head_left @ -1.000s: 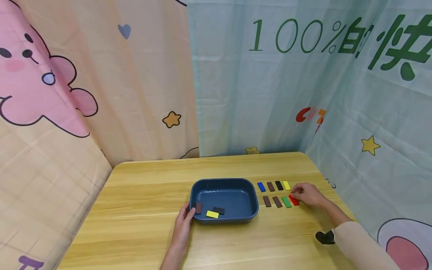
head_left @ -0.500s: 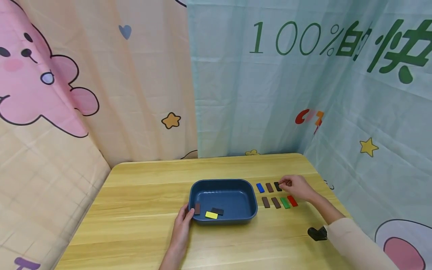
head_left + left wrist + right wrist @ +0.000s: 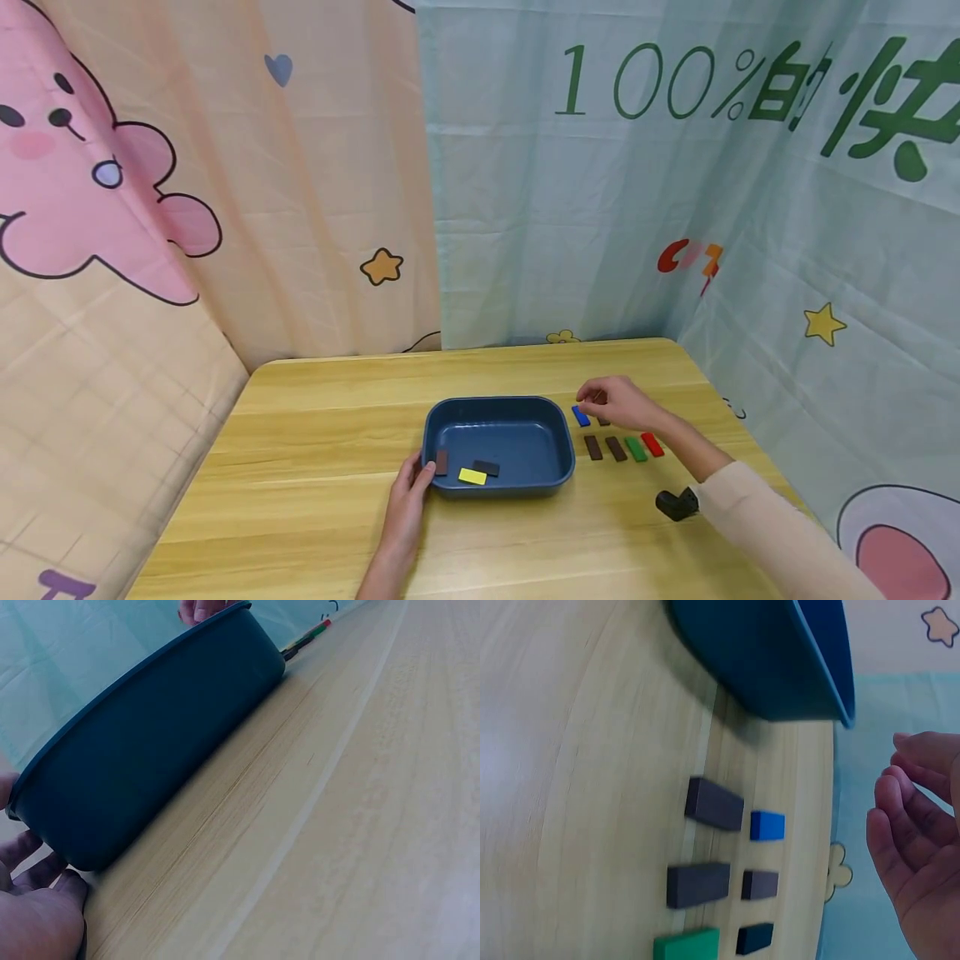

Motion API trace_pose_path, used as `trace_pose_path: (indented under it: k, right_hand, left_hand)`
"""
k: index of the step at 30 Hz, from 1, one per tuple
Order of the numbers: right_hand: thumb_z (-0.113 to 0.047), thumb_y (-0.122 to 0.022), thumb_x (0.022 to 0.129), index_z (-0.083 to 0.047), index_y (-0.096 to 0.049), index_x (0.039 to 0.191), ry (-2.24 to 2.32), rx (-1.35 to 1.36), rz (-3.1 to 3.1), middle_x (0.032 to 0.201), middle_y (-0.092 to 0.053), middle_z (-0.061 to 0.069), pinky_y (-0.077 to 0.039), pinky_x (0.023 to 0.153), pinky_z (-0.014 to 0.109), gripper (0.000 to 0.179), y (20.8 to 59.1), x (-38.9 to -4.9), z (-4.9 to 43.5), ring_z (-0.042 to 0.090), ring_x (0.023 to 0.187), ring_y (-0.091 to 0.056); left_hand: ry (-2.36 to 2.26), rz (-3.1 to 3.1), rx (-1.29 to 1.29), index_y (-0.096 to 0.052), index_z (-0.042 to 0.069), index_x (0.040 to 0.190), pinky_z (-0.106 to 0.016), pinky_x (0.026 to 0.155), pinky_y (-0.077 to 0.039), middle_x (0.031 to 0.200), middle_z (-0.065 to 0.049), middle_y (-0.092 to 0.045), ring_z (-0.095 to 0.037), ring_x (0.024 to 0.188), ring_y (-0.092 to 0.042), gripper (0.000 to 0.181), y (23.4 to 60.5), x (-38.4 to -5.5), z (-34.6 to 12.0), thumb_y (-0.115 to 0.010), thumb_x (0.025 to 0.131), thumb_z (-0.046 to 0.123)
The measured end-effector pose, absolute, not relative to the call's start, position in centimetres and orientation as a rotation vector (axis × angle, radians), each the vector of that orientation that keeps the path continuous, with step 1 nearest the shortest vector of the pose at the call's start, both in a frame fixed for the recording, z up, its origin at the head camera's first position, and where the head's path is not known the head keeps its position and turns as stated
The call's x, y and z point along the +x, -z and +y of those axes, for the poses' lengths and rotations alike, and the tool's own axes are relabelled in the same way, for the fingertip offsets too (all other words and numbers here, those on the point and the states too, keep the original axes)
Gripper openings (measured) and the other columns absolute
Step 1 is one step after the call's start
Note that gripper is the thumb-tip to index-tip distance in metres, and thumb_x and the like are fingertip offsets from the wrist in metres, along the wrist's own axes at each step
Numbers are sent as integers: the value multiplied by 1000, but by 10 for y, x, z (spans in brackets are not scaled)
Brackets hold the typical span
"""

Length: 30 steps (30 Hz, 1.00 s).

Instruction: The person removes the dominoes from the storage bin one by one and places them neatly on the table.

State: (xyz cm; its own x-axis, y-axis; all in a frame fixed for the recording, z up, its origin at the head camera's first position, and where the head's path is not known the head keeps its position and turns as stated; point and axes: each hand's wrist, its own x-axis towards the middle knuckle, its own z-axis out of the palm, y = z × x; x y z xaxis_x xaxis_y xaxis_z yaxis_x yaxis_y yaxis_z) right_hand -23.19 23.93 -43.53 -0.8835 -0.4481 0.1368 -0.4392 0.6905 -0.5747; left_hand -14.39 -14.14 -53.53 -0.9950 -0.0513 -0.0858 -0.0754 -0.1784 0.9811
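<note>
My left hand (image 3: 405,500) grips the left front corner of a dark blue rectangular basin (image 3: 498,492), thumb at the rim and fingers against the outer wall. Inside it lie a brown block (image 3: 442,462), a yellow block (image 3: 472,477) and a black block (image 3: 486,468). My right hand (image 3: 618,402) hovers over the back row of blocks, beside a blue block (image 3: 581,416). In the right wrist view its fingers are loosely bent, and nothing shows between them. Below it lie brown blocks (image 3: 714,804), another black block (image 3: 754,939) and a green block (image 3: 686,945).
A red block (image 3: 652,444) ends the front row on the right. The wooden table (image 3: 300,467) stands against hanging printed curtains (image 3: 525,208). A small black device (image 3: 677,504) sits by my right sleeve.
My right hand has moved left along the blocks, from the red one past the black one to near the blue one. The left hand and the basin stay in place.
</note>
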Motion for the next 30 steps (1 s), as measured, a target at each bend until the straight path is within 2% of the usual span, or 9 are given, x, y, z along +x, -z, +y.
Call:
trace_pose_path:
  k: [6, 13, 20, 30]
  right_hand:
    - [-13, -70, 100, -3, -73, 106, 994, -844, 2785, 88, -71, 5, -55, 64, 29, 11, 434, -235, 219, 27, 77, -68]
    - [-12, -71, 99, -1, -75, 108, 928, -924, 2750, 87, -68, -9, -57, 72, 29, 15, 434, -237, 186, 8, 77, -63]
    - [-13, -72, 98, 0, -75, 108, 849, -1005, 2698, 84, -66, -10, -55, 68, 27, 17, 440, -240, 151, 7, 74, -59]
    - [-15, -76, 96, -3, -76, 108, 697, -1086, 2615, 87, -66, -10, -53, 71, 24, 17, 452, -240, 116, 5, 77, -58]
  left_hand:
    - [-2390, 2004, -148, -36, -8, 154, -51, 120, -28, 157, -29, -37, -38, 146, -33, 56, 536, -144, -142, -51, 111, 23]
    - [-2391, 1998, -137, -35, -9, 154, -51, 121, -26, 157, -30, -36, -40, 147, -31, 57, 536, -143, -144, -51, 111, 23]
    - [-2379, 2011, -154, -34, -9, 155, -51, 120, -27, 158, -30, -35, -40, 148, -31, 57, 534, -140, -145, -52, 111, 23]
    - [-2385, 2014, -142, -35, -10, 154, -51, 120, -29, 155, -30, -39, -39, 146, -34, 57, 535, -137, -144, -53, 110, 23]
